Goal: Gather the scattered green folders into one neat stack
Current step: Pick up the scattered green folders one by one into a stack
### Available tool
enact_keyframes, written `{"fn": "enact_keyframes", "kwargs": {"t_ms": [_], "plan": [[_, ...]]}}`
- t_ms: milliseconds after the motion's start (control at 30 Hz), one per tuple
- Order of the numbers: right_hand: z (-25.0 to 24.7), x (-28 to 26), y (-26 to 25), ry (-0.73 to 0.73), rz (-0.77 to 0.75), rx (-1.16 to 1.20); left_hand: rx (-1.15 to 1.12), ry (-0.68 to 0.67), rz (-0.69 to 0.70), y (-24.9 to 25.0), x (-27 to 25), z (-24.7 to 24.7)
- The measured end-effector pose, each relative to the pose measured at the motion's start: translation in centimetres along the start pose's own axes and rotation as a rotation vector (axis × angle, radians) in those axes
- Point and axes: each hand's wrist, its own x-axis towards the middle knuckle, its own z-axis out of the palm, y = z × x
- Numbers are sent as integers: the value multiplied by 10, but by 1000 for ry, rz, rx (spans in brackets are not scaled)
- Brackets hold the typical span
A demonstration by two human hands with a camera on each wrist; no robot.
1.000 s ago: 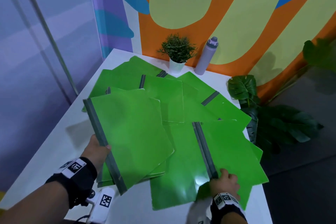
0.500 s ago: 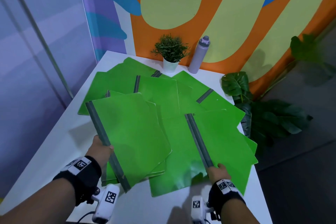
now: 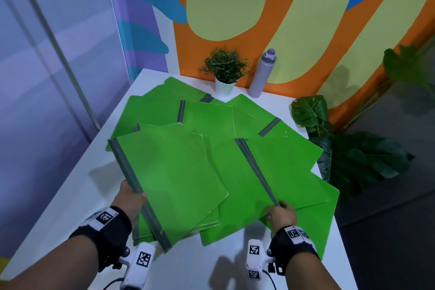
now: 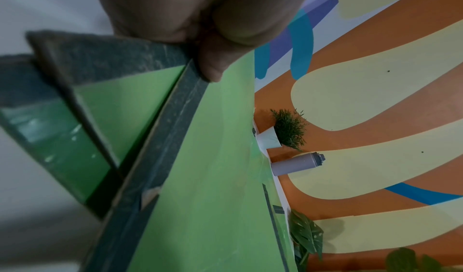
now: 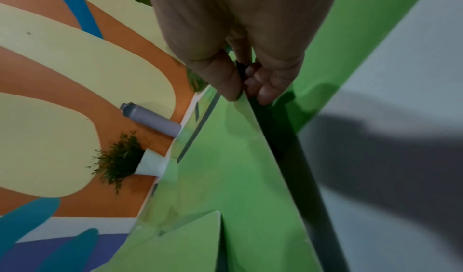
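From the head camera I see my left hand [image 3: 130, 198] holding the grey spine edge of a flat green folder with a grey spine strip [image 3: 169, 183], thumb on top. This folder is tilted up over more green folders that lie in a small pile under it, at the near left part of the white table [image 3: 70, 195]. My right hand [image 3: 281, 215] pinches the near end of the spine of a second green folder with a dark grey spine [image 3: 282, 169], which lies to the right of the first one. More loose green folders [image 3: 207, 117] are spread over each other farther back on the table. Behind them, at the far edge of the table, stand a small green plant in a white pot [image 3: 225, 70] and a tall grey-purple bottle [image 3: 262, 73] just to the plant's right. A big leafy floor plant [image 3: 353, 153] stands beside the table's right side.

From the left wrist camera, my thumb [image 4: 210, 66] presses on the grey strip of the top folder, and two more folder spines show fanned out below it.

From the right wrist camera, my fingertips [image 5: 265, 90] and thumb are closed on the dark spine, with the green cover running away toward the pot and bottle.
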Motion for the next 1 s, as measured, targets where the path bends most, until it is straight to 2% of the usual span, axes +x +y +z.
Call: {"fn": "enact_keyframes", "kwargs": {"t_ms": [100, 200, 267, 300, 367, 433, 500, 633, 733, 867, 933, 1000], "plan": [[-7, -4, -26, 59, -206, -291, -23, 10, -6, 1, 5, -3], [-12, -6, -44, 248, -453, -409, -73, 34, -5, 2, 10, -8], [-17, -9, -60, 380, -549, -287, -107, 35, 4, 4, 12, -11], [-20, -10, -69, 392, -578, -155, -127, 20, 2, 6, 12, -12], [-22, -24, -89, 351, -687, 98, -187, -22, 1, 6, 13, -11], [-18, -43, -101, 311, -907, 217, -231, -76, -14, 6, 13, -6], [-5, -65, -103, 204, -1116, 155, -239, -144, -10, 5, 10, 3], [34, -91, -65, -133, -1417, -305, -308, -186, -28, 3, 9, 23], [51, -101, -22, -440, -1512, -538, -361, -216, -75, 2, 15, 30], [49, -101, 14, -741, -1561, -628, -235, -240, -91, -9, 28, 35], [46, -92, 19, -813, -1560, -703, -171, -196, -91, -20, 40, 41], [46, -78, 22, -782, -1560, -748, -143, -132, -61, -27, 48, 49]]}}
